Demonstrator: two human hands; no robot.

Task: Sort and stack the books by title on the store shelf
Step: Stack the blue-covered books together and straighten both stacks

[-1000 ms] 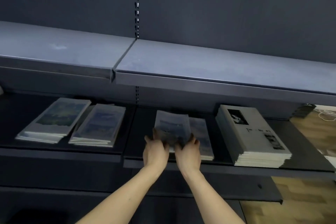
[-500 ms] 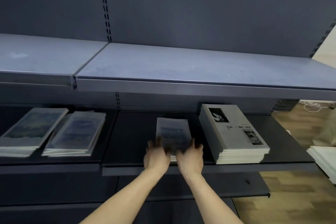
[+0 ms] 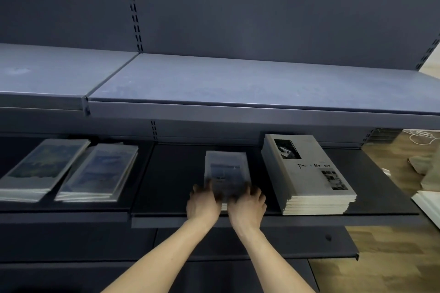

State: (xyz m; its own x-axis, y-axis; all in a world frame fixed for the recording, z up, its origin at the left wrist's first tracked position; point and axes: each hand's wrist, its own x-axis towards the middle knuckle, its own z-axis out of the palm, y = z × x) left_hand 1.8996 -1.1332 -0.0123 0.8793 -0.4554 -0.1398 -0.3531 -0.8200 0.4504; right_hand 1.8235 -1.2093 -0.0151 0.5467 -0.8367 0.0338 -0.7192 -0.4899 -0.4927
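Here, 4 stacks lie on the dark metal store shelf point(image 3: 166, 173). The left hand point(image 3: 202, 204) and right hand point(image 3: 247, 206), fingers curled, grip the pale blue-covered book stack point(image 3: 226, 171) mid-shelf beside the tall grey "Time Memory" stack point(image 3: 307, 173); squaring probably remains.

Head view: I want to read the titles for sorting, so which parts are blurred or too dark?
Head view: the middle stack and fingertips are motion-blurred; the grey stack's cover title is partly legible; the lower shelf lies in shadow.
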